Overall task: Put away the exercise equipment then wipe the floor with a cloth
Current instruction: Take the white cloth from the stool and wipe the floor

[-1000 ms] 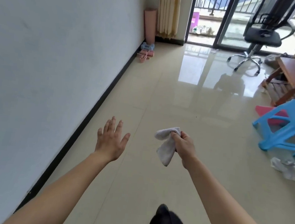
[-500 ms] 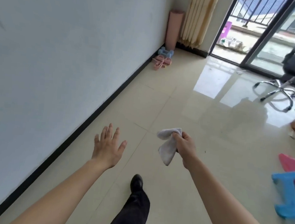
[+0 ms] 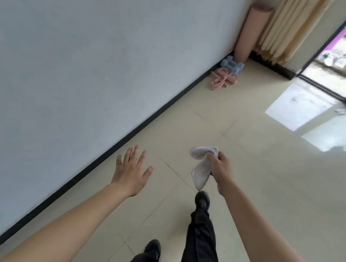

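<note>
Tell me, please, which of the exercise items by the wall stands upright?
The pink rolled mat: it alone stands on end, while the blue dumbbells and pink band lie flat.

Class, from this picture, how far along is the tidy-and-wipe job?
Looks done: the rolled mat, blue dumbbells and pink gear sit together by the wall corner. In hand: the right hand grips the cloth, held above the floor; the left hand is open, empty. Left: wiping the floor, apparently not begun.
</note>
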Available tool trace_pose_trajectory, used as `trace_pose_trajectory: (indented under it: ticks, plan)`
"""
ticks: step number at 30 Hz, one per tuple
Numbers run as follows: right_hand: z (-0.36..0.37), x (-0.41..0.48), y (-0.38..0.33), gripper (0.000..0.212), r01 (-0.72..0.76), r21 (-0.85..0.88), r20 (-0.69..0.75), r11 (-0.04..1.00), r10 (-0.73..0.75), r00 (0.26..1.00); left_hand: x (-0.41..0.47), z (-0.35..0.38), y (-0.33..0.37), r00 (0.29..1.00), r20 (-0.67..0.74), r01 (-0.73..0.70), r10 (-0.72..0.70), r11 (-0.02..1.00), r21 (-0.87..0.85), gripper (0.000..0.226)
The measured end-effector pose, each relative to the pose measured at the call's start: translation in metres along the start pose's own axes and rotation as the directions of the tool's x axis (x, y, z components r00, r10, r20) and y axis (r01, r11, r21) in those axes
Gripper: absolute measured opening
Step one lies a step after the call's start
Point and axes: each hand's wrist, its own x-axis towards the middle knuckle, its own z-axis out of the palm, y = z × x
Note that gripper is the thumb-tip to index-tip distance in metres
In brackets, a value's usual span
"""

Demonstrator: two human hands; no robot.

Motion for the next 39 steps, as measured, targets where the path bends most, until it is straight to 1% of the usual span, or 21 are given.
trace_pose_trajectory:
  ticks: [4,8,11,14,18,22,26,27,29,30,31,32,33,34,35,36,37,38,39]
  plan:
    - [0.035,0.116,-0.002,0.009,-0.065,-0.051,0.128,0.997,0.071,0.989,0.079,0.02,0.002,0.987,0.057,0.151,-0.152,0.988,0.009,0.068]
    - [0.084,0.223,0.008,0.013,-0.098,-0.146,0.226,0.984,0.129,0.966,0.158,0.053,0.002,0.942,0.137,0.312,-0.307,0.95,-0.015,0.067]
    - [0.118,0.274,0.023,0.016,-0.095,-0.219,0.284,0.971,0.156,0.946,0.202,0.086,-0.001,0.916,0.161,0.381,-0.367,0.922,-0.067,0.068]
    - [0.148,0.321,0.055,0.017,-0.091,-0.261,0.326,0.961,0.176,0.929,0.243,0.14,-0.004,0.907,0.175,0.404,-0.383,0.909,-0.101,0.068]
    - [0.188,0.387,0.139,0.016,-0.085,-0.322,0.364,0.943,0.206,0.909,0.306,0.247,-0.017,0.903,0.2,0.408,-0.38,0.905,-0.119,0.071]
    - [0.224,0.447,0.25,0.019,-0.092,-0.387,0.343,0.918,0.235,0.91,0.366,0.372,-0.039,0.91,0.238,0.375,-0.339,0.919,-0.126,0.064]
    - [0.251,0.494,0.348,0.015,-0.075,-0.474,0.368,0.877,0.275,0.888,0.401,0.483,-0.063,0.913,0.238,0.369,-0.331,0.92,-0.135,0.064]
    - [0.257,0.506,0.368,0.019,-0.072,-0.505,0.363,0.86,0.287,0.887,0.408,0.507,-0.07,0.913,0.241,0.369,-0.33,0.918,-0.142,0.064]
    - [0.272,0.53,0.396,0.036,-0.063,-0.542,0.336,0.838,0.284,0.898,0.421,0.547,-0.083,0.913,0.244,0.371,-0.327,0.914,-0.164,0.063]
    - [0.28,0.542,0.405,0.042,-0.039,-0.554,0.31,0.832,0.25,0.917,0.427,0.565,-0.089,0.915,0.246,0.367,-0.321,0.915,-0.167,0.063]
    - [0.287,0.553,0.413,0.044,0.015,-0.573,0.282,0.819,0.18,0.942,0.432,0.581,-0.095,0.915,0.247,0.363,-0.318,0.917,-0.166,0.063]
    - [0.294,0.563,0.418,0.046,0.089,-0.612,0.249,0.786,0.084,0.965,0.437,0.596,-0.101,0.916,0.244,0.365,-0.32,0.916,-0.167,0.062]
    - [0.302,0.573,0.425,0.047,0.18,-0.658,0.217,0.731,-0.045,0.975,0.443,0.61,-0.108,0.915,0.234,0.373,-0.33,0.911,-0.174,0.061]
    - [0.31,0.58,0.429,0.047,0.279,-0.699,0.197,0.658,-0.197,0.96,0.448,0.623,-0.115,0.915,0.217,0.38,-0.34,0.907,-0.181,0.06]
    - [0.317,0.585,0.436,0.045,0.387,-0.722,0.208,0.574,-0.354,0.912,0.454,0.635,-0.121,0.917,0.189,0.385,-0.351,0.903,-0.19,0.058]
    - [0.324,0.59,0.445,0.042,0.499,-0.717,0.259,0.487,-0.479,0.839,0.46,0.647,-0.125,0.916,0.158,0.394,-0.368,0.897,-0.198,0.056]
    - [0.331,0.594,0.459,0.042,0.599,-0.693,0.347,0.401,-0.543,0.765,0.463,0.659,-0.129,0.911,0.128,0.412,-0.393,0.887,-0.21,0.054]
    - [0.336,0.6,0.479,0.042,0.68,-0.664,0.46,0.311,-0.547,0.7,0.466,0.671,-0.133,0.901,0.102,0.435,-0.423,0.871,-0.229,0.055]
    - [0.339,0.608,0.503,0.041,0.736,-0.64,0.576,0.218,-0.498,0.648,0.467,0.682,-0.135,0.89,0.079,0.453,-0.448,0.856,-0.249,0.055]
